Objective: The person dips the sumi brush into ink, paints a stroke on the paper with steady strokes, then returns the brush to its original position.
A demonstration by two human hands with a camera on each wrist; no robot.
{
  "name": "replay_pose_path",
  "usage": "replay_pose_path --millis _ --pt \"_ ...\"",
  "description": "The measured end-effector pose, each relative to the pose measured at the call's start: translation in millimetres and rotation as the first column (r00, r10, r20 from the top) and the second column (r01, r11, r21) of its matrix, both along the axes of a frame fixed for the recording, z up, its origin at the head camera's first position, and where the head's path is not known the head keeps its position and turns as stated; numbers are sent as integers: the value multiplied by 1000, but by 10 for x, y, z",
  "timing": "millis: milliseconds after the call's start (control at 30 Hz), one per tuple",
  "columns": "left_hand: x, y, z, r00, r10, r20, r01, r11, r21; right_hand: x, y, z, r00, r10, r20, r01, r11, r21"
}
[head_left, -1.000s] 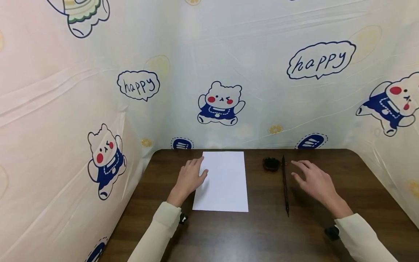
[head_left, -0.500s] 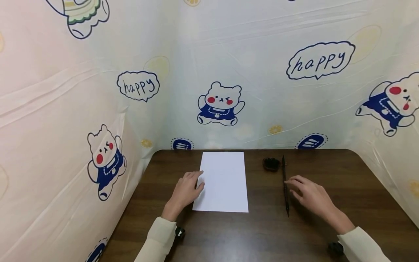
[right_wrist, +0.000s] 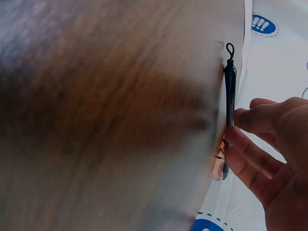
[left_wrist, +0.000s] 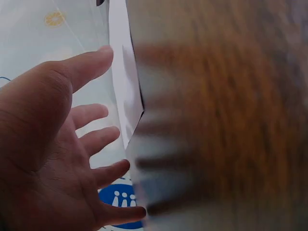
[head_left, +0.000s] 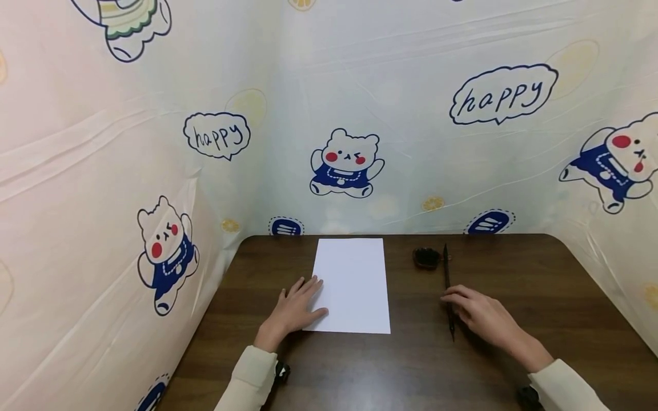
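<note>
Bear-print sheeting [head_left: 421, 165] walls the wooden worktop [head_left: 354, 371], my left hand [head_left: 293, 313] fingers-spread over paper [head_left: 354, 285] by the far edge, my right hand [head_left: 481, 315] at the brush [head_left: 446, 274] nearer the right edge, whether pinching I can't tell

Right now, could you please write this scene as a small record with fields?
Paper: blank, flat on the table
Brush: right of the paper
Dark item: left of the brush's far end
Left hand: fingers spread, over the paper's left edge
Right hand: fingers at the brush; firm grip cannot be told
</note>
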State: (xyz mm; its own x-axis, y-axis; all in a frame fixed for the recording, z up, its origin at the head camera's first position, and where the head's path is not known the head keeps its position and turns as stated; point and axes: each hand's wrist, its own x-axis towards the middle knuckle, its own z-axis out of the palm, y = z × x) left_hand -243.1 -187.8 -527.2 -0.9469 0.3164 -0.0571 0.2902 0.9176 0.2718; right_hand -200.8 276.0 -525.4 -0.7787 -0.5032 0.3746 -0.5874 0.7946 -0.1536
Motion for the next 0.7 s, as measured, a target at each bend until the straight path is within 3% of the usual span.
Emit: replay_pose_path --millis 433,700 --pt "17 8 14 998 -22 56 23 1000 -13 -45 -1 -69 998 25 55 -27 999 30" --pt "12 29 41 996 -16 82 17 1000 -13 -60 -8 -85 998 59 -2 -59 998 32"
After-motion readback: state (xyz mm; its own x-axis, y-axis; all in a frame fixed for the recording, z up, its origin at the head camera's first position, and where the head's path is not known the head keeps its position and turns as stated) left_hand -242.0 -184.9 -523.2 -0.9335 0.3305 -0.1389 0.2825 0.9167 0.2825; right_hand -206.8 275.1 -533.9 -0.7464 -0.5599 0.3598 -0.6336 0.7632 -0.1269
